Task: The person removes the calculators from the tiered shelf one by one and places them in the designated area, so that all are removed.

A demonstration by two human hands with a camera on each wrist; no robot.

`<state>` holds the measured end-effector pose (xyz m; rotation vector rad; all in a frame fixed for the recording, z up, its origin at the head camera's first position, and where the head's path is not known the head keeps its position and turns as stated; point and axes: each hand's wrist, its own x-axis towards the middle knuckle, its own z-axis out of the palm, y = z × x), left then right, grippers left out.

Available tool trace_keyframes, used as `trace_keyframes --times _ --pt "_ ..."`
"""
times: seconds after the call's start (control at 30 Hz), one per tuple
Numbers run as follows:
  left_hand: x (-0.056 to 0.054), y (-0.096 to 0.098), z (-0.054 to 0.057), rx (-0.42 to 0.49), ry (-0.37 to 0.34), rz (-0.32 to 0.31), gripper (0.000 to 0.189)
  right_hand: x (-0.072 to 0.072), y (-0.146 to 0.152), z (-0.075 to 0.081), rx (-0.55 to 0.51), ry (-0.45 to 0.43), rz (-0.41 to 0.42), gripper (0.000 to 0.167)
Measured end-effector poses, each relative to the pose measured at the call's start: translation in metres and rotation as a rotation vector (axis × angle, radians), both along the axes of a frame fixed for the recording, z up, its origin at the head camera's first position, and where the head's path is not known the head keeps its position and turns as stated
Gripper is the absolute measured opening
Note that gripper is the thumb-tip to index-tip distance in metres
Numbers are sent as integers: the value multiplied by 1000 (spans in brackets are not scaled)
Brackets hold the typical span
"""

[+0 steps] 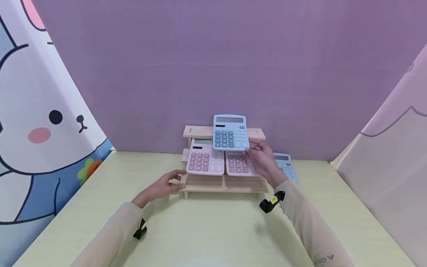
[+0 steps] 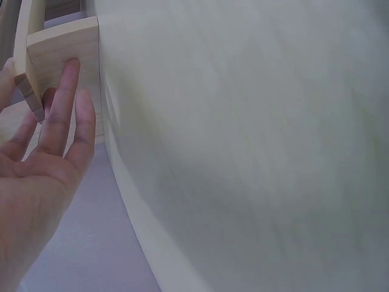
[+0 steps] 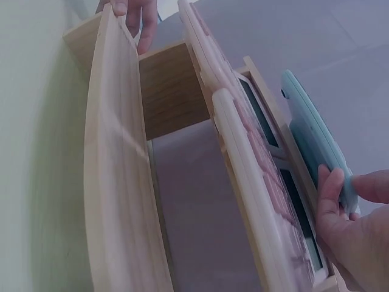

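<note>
My right hand [image 1: 265, 161] pinches a light blue calculator [image 1: 231, 133] at its lower right corner, thumb on the key side. The calculator is tilted at the top tier of a wooden stepped rack [image 1: 223, 183]; whether it touches that tier I cannot tell. Two pink calculators, a left one [image 1: 205, 159] and a right one [image 1: 238, 165], lean side by side on the middle tier, the right one partly hidden by my hand. At the rack's left end, my left hand [image 2: 45, 152] grips the bottom tier's edge between thumb and fingers.
Another light blue calculator [image 1: 287, 167] stands right of the rack, partly behind my right forearm. The pale table [image 1: 213, 230] meets a purple backdrop [image 1: 213, 66] behind the rack. A cartoon-printed cloth [image 1: 50, 148] hangs at left, a pink and white one [image 1: 390, 163] at right.
</note>
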<state>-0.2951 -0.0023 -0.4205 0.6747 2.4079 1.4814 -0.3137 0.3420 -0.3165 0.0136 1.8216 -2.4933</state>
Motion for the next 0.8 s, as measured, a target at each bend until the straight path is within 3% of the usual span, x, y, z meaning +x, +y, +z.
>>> trace_keyframes --times 0.8 --pt "-1 -1 -1 -9 -8 0 57 18 54 -3 4 59 1 54"
